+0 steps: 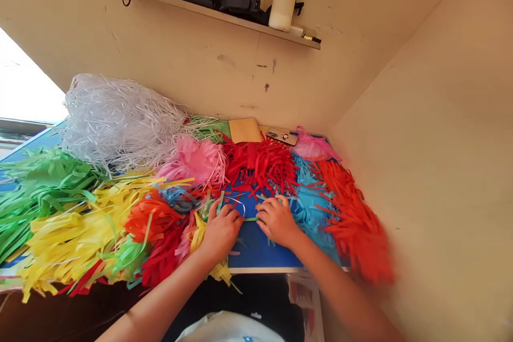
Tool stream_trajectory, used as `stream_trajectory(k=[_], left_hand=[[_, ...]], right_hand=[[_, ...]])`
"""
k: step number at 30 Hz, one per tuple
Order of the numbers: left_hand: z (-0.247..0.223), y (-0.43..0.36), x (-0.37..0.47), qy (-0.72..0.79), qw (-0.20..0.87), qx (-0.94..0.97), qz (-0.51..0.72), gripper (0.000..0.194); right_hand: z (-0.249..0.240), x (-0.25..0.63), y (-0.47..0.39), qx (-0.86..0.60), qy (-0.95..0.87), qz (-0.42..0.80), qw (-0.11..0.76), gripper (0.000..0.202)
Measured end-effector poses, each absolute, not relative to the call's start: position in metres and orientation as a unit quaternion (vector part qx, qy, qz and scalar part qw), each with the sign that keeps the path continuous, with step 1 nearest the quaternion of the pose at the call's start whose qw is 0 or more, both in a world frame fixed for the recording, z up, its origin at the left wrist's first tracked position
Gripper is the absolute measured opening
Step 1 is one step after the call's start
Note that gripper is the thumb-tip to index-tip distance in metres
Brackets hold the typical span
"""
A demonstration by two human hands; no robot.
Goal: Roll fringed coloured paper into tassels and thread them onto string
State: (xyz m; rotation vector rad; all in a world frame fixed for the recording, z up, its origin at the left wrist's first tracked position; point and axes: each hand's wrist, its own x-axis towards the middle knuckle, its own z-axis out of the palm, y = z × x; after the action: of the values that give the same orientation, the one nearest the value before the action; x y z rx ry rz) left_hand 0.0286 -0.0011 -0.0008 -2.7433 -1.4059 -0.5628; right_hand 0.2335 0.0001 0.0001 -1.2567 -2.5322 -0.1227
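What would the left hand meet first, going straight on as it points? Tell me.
Probably the thin white curl just beyond the left hand, then the red fringe; depth is unclear.

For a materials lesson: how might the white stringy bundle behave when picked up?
The white bundle is probably floppy, since its thin strands curl and droop. It looks light for its size, being a loose, airy heap. Stray ends might trail or snag.

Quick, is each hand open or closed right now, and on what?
Left hand: closed on a green strip.
Right hand: closed on the same strip.
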Motion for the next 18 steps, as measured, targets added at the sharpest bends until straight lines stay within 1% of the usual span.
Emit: stream_trajectory(k=[3,5,8,12,15,18], left_hand=[[-0.004,-0.002,0.026,-0.436,-0.001,-0.882,-0.180,0.015],[-0.007,-0.003,0.021,-0.432,0.000,-0.885,-0.176,0.017],[-0.011,-0.004,0.011,-0.427,0.002,-0.886,-0.180,0.022],[-0.011,-0.003,0.003,-0.399,-0.046,-0.896,-0.189,0.028],[-0.008,-0.003,0.004,-0.420,-0.079,-0.883,-0.191,0.023],[-0.006,0.000,0.007,-0.448,-0.090,-0.869,-0.188,0.019]], right_hand=[[-0.007,0.221,-0.007,-0.436,-0.884,-0.068,0.154,0.008],[-0.014,0.220,-0.010,-0.436,-0.882,-0.077,0.162,0.017],[-0.022,0.233,-0.012,-0.451,-0.873,-0.065,0.176,0.018],[-0.024,0.254,-0.011,-0.486,-0.852,0.016,0.194,0.015],[-0.024,0.260,-0.008,-0.514,-0.830,0.078,0.201,0.014],[-0.024,0.261,-0.006,-0.533,-0.816,0.101,0.197,0.013]])
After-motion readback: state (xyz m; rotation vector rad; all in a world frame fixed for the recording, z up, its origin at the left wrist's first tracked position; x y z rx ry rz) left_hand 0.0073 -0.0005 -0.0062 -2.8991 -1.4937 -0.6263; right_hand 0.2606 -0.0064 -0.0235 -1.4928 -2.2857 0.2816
